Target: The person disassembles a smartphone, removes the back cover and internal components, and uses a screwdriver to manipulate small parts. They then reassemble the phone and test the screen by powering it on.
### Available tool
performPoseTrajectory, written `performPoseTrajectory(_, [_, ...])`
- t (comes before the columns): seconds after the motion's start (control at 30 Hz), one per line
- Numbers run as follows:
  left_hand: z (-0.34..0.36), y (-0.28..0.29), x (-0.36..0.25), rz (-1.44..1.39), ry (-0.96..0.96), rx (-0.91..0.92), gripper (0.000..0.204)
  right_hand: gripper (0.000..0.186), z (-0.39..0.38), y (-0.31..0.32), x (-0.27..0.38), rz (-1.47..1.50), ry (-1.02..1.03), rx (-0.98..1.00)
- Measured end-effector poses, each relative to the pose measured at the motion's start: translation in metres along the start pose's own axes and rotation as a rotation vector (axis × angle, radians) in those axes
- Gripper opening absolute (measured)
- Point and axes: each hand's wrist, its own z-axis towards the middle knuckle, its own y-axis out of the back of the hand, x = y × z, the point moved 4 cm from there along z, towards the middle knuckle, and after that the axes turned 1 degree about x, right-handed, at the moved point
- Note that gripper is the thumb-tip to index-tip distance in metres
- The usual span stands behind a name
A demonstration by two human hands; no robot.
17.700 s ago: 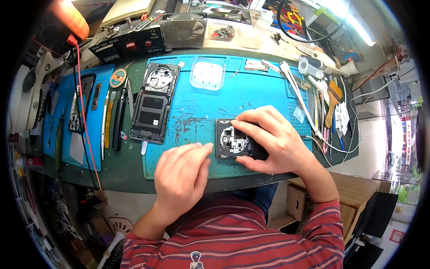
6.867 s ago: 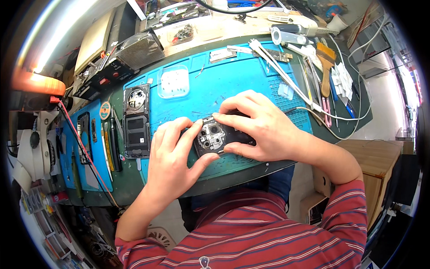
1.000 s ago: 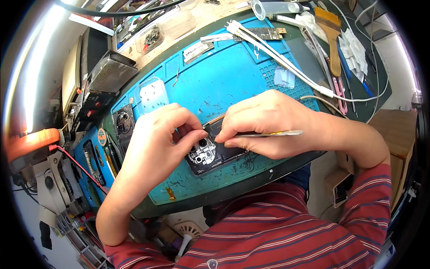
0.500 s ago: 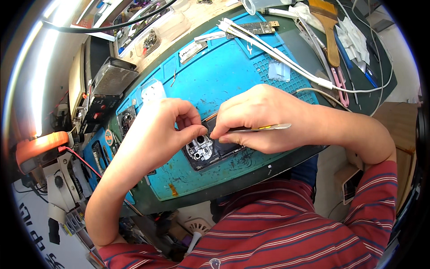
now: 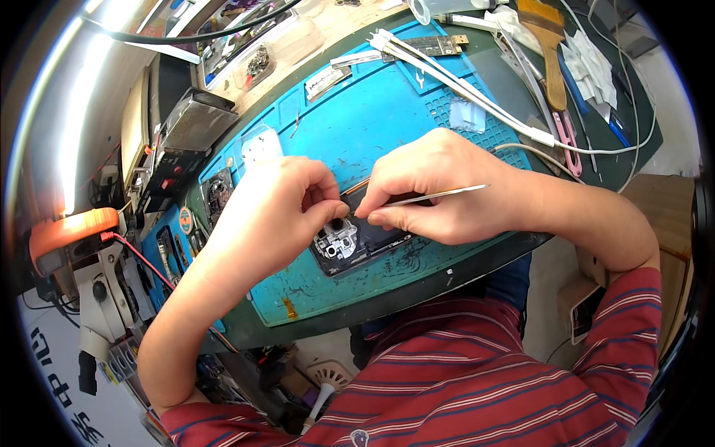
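Note:
An opened smartphone [image 5: 380, 237] lies on the blue repair mat [image 5: 357, 134], its dark inside facing up. A silver metal piece with round openings [image 5: 339, 240] sits at its left end. My left hand [image 5: 294, 195] hovers over that end, thumb and forefinger pinched at the phone's upper edge; whatever they hold is hidden. Opposite it, close to those fingertips, my right hand [image 5: 439, 186] grips a slim silver tool [image 5: 454, 192]. Its back end sticks out to the right, while the working tip is hidden by my fingers.
White cables [image 5: 454, 78] cross the mat's upper right. Beyond them lie a wide brush [image 5: 550, 52] and a pink-handled tool [image 5: 568, 145]. A second phone frame [image 5: 217, 194] and a clear case [image 5: 261, 145] are at the left, near a boxy metal device [image 5: 197, 123].
The whole view has shifted slightly. Both hands remain over the phone, and the silver tool in my right hand now tilts up more at its outer end.

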Motion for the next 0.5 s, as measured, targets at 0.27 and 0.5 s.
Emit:
performPoseTrajectory(0.27, [-0.0031, -0.0014, 0.0071, -0.028, -0.059, -0.049, 0.016, 0.010, 0.0017, 0.0023, 0.0006, 0.015, -0.062, 0.017])
performPoseTrajectory(0.5, [0.0000, -0.0004, 0.0085, -0.035, -0.056, -0.004, 0.017, 0.010, 0.0030, 0.0030, 0.0019, 0.065, -0.175, 0.033])
